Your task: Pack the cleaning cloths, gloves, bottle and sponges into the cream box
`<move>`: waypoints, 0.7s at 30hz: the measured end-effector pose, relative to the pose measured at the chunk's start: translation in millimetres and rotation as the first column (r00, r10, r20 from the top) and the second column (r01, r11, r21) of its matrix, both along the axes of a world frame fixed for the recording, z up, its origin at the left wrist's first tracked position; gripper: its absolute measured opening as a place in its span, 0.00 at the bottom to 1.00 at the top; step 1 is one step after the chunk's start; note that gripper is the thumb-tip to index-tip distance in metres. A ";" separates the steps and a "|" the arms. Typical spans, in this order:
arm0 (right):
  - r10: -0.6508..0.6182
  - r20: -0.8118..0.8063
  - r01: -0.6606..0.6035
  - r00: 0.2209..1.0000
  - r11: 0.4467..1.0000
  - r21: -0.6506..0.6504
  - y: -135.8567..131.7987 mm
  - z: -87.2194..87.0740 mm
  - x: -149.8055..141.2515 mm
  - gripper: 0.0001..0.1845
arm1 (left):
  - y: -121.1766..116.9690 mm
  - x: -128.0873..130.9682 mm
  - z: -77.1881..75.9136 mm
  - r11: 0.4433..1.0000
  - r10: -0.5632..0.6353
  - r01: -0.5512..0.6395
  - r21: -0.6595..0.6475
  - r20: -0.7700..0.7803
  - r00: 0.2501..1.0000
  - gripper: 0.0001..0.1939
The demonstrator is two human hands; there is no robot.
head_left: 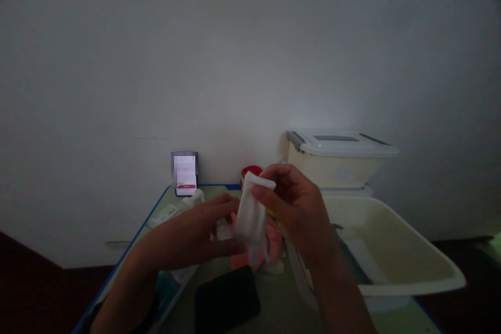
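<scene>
Left to right. One phone-like screen (pixel 186 173), lit, propped upright near the wall (pixel 235 62) at the far left corner of my blue-edged table (pixel 282 305). One white pump bottle (pixel 168 214) lying on its side just in front of it, pump end toward the right. Closer to me, one teal item (pixel 167 288), partly behind my left forearm; can't tell what it is.

My left hand (pixel 213 222) comes next: fingers and thumb reach right, to the lower left side of the white folded piece (pixel 250 214). Can't tell if they're gripping it; the fingertips are partly hidden. One dark green pad (pixel 227 300) lies below that hand, near me.

White folded piece, count one: held up above the table between my two hands, tilted, cloth or paper, can't tell. Right of my left fingers, left of my right palm. Behind it, one red-rimmed container (pixel 252 169) by the wall and some pink material (pixel 274 237), partly covered.

My right hand (pixel 295 195) pinches the piece's top edge, thumb in front, fingers behind. Beyond it, one lidded storage box (pixel 340 162) and one cream tub (pixel 422 290) with a dark grey item (pixel 354 255) inside.
</scene>
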State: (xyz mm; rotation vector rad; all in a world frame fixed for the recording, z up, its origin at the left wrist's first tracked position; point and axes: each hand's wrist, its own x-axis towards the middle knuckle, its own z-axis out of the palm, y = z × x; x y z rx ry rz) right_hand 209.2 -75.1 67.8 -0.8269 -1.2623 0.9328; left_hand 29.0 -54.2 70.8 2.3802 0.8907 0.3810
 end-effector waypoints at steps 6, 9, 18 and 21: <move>0.057 0.240 -0.061 0.969 0.998 0.012 -3.7 -1.2 -0.7 0.08 | 0.0 -2.2 3.1 0.997 0.024 -0.036 0.065 0.174 0.984 0.11; 0.030 0.261 -0.038 0.965 0.999 0.024 -4.5 -0.1 -0.5 0.08 | 0.5 -2.6 2.4 0.995 0.057 -0.070 0.076 0.163 0.985 0.11; 0.028 0.238 -0.033 0.971 0.999 0.017 -4.7 0.4 -0.8 0.11 | 0.7 -2.9 1.4 0.985 0.046 -0.076 0.154 0.189 0.981 0.12; -0.002 0.257 -0.003 0.966 1.000 0.018 -4.1 2.2 -0.2 0.11 | 1.6 -3.4 3.6 0.990 0.060 -0.081 0.118 0.167 0.984 0.12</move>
